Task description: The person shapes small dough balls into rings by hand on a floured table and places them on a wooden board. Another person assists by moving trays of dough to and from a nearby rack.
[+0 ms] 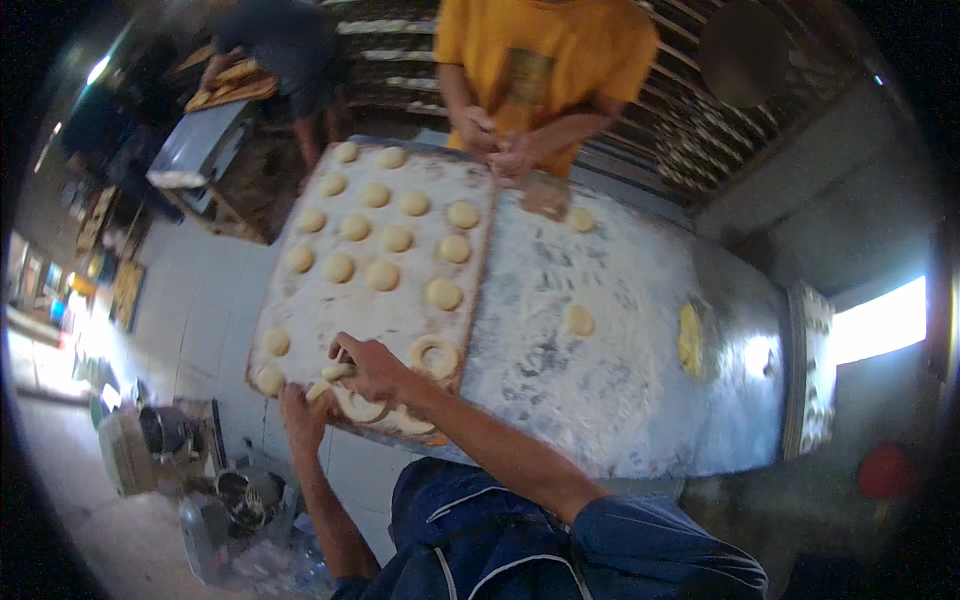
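Observation:
My left hand [303, 412] is closed at the near left corner of a floured board [350, 310], its fingertips on a piece of pale dough [319, 389]. My right hand [372, 370] is closed on the same dough, which runs between the two hands; its full shape is partly hidden by my fingers. A dough ring [433, 356] lies just right of my right hand. Below my right wrist, another dough ring [362, 406] is partly covered by my arm. Two round dough balls, one of them this dough ball [270, 379], sit beside my left hand.
Several dough balls [355, 227] cover the board's far part. On the floured metal table [640, 400] lie two dough balls and a yellow lump [690, 340]. A person in an orange shirt [545, 50] stands across; others are far left. Pots [250, 497] stand at lower left.

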### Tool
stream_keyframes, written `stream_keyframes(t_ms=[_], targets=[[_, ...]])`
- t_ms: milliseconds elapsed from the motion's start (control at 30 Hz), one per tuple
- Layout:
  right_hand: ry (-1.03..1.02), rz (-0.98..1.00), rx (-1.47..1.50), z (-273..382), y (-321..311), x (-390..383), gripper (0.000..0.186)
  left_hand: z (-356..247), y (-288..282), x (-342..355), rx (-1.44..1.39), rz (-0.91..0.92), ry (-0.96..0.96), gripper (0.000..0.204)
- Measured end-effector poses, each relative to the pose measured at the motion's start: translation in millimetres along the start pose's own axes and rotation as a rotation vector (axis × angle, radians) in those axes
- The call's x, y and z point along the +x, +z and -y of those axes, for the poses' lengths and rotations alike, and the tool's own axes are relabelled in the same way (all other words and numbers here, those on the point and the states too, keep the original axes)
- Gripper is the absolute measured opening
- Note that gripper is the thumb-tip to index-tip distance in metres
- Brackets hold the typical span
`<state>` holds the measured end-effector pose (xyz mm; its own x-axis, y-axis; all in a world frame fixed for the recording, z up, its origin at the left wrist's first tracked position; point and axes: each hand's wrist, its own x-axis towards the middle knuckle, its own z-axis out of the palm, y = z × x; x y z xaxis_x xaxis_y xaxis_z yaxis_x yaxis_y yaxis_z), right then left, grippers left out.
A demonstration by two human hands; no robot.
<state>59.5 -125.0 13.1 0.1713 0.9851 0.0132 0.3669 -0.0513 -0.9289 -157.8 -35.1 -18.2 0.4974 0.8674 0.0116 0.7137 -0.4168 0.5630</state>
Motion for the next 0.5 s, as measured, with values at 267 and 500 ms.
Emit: stream_keyframes(t_ms=[267, 500], targets=[[0.692, -0.626, -0.08, -29, -153, -295, 0.029, -199, 51, -61, -0.648, 0.276, 0.186, 0.032], [0.637, -0.566, -0.608, -54, -174, -366, 0.03, -320, 163, -149, -0.396, 0.306, 0.659, 0.039]])
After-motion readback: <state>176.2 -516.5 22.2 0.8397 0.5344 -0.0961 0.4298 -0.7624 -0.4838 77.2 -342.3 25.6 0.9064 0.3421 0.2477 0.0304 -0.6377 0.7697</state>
